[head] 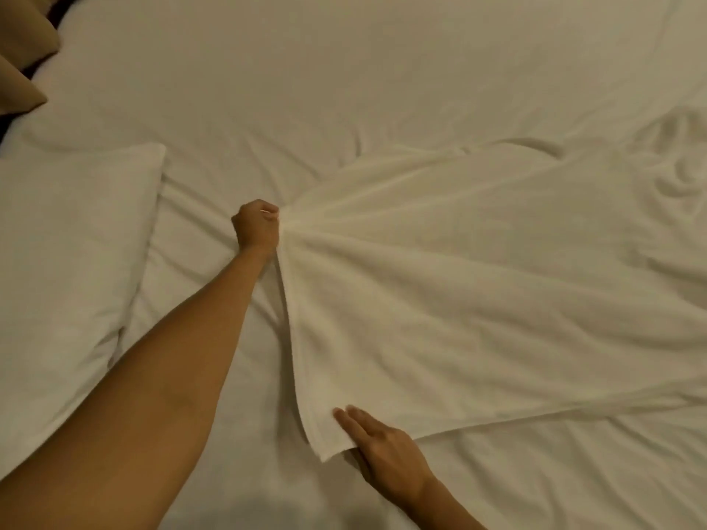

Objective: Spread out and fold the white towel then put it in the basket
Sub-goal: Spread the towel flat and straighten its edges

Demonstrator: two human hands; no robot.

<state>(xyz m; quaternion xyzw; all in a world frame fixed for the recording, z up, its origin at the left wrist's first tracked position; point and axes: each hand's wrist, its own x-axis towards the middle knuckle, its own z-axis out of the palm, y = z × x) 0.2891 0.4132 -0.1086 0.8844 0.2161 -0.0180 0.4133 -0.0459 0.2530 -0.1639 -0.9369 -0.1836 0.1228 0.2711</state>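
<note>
1. Bed sheet — white, wrinkled, fills the view.
2. White towel — lies spread on the sheet, right of centre, far edge bunched.
3. Pillow — at left, apart from the towel.
4. Left hand — fist clenched on the towel's gathered far corner.
5. Right hand — fingers flat, pinning the near corner.

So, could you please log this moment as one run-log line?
stage: spreading | left hand: fist shut on towel far corner | right hand: flat, pinning near corner | surface: bed | basket: not in view
</note>
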